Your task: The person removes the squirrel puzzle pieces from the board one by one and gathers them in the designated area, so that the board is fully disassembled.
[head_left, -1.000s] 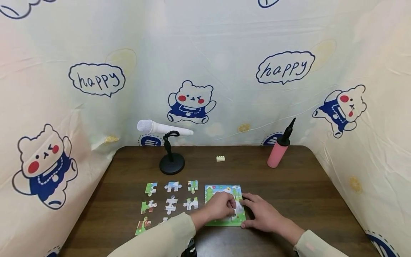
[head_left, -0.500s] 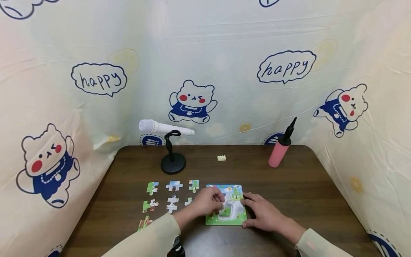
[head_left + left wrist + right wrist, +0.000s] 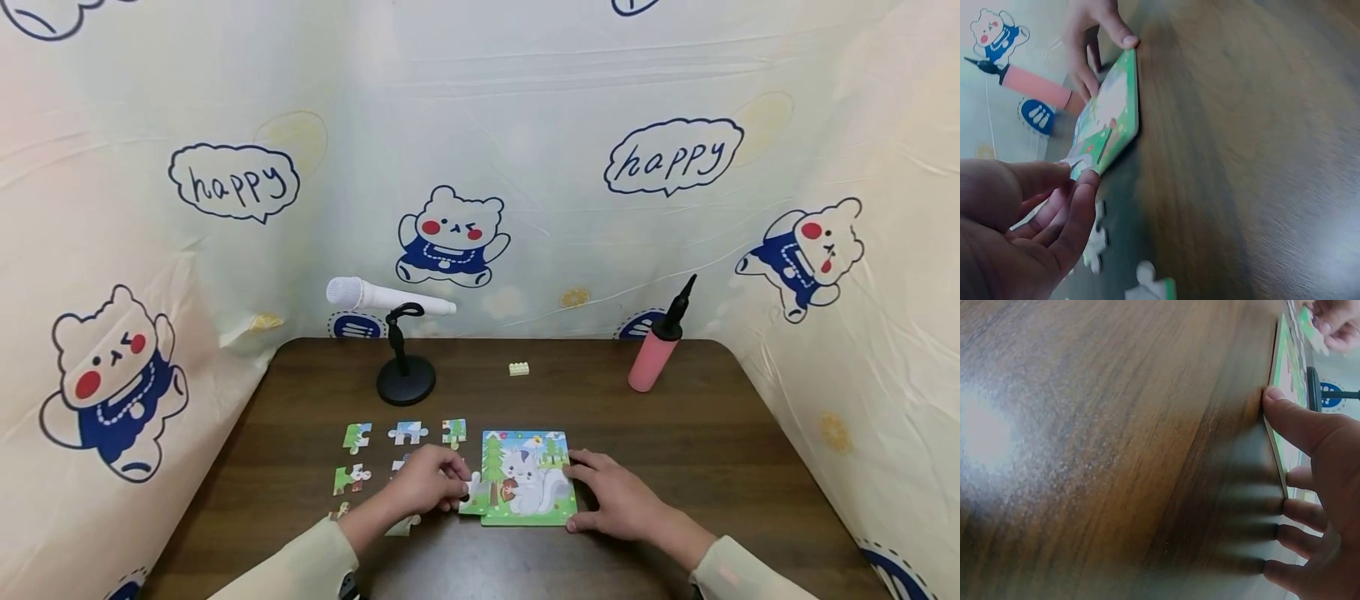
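In the head view a square puzzle board (image 3: 536, 515) with a squirrel picture lies on the table in front of the person. My left hand (image 3: 431, 479) pinches a green and white puzzle piece (image 3: 476, 500) at the board's left edge, where the piece overlaps the board. The left wrist view shows this puzzle piece (image 3: 1094, 145) tilted between thumb and fingers. My right hand (image 3: 622, 498) touches the board's right edge, its thumb (image 3: 1277, 400) at the near corner and its fingers spread along the side.
Several loose puzzle pieces (image 3: 408, 431) lie in rows left of the board, some hidden behind the left hand. Farther back stand a white microphone (image 3: 390, 298) on a black stand (image 3: 406, 382), a small cream toy brick (image 3: 518, 368) and a pink hand pump (image 3: 654, 362).
My left hand has moved left with the puzzle piece, from over the board to its left edge, uncovering the squirrel picture. My right hand has stayed at the board's right edge.
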